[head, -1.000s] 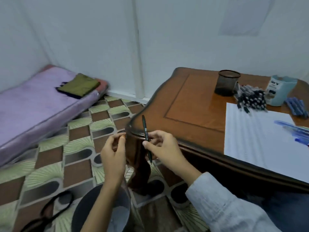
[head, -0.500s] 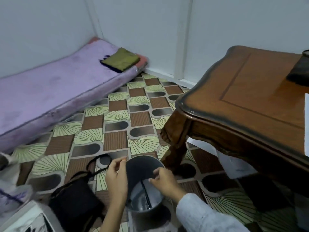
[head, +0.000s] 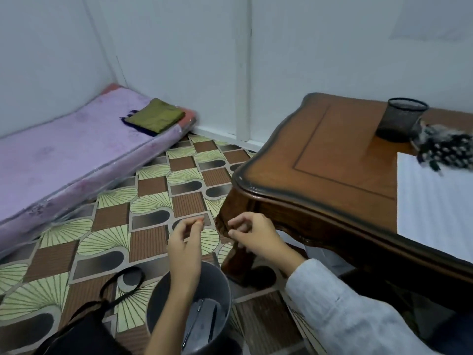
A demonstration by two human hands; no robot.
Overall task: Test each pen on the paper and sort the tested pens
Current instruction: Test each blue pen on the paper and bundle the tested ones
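Head view shows left hand (head: 185, 243) and right hand (head: 256, 237) loosely curled, each grip empty, the pen pile (head: 448, 147) on the surface (head: 332, 149) upper right, nearer the right hand.

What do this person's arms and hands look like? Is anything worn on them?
No gloves, rings or watch show. The right hand comes out of a long, pale grey-white sleeve of creased fabric ending at the wrist. The left hand has a bare forearm, with no sleeve in view.

Dim, cool, even light, soft shadow under table (head: 332, 149), pens (head: 450, 147) at three o'clock motion-blurred, wide-angle bowing at the edges.
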